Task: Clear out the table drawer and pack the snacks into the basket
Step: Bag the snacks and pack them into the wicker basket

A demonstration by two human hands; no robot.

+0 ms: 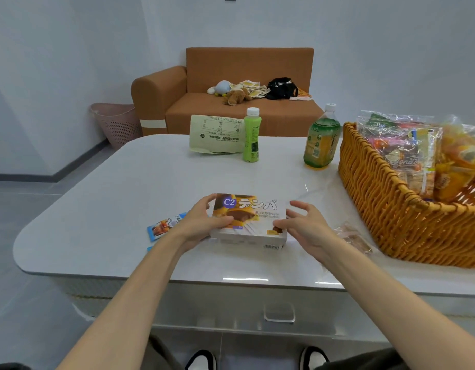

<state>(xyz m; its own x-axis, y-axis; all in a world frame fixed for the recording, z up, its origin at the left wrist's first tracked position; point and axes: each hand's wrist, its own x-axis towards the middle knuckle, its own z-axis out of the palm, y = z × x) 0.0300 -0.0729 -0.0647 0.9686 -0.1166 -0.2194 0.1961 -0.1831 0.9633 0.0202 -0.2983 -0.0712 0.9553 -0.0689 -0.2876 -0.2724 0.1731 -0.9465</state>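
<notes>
A white and orange snack box point(253, 222) lies flat on the white table point(140, 182) near its front edge. My left hand point(201, 222) grips the box's left end, fingers curled over the top corner. At the box's right end my right hand point(303, 225) has its thumb against the box and its fingers spread above it. The woven orange basket point(386, 204) stands at the right, holding several snack bags point(407, 153). The drawer point(279, 312) under the table front is closed.
A blue snack packet point(161, 228) lies left of the box, a clear-wrapped snack point(354, 236) by the basket. A green bottle point(252, 134), a tea bottle point(322, 137) and a pale green bag point(217, 134) stand at the far edge. A sofa point(231, 110) and a pink bin point(116, 124) lie beyond.
</notes>
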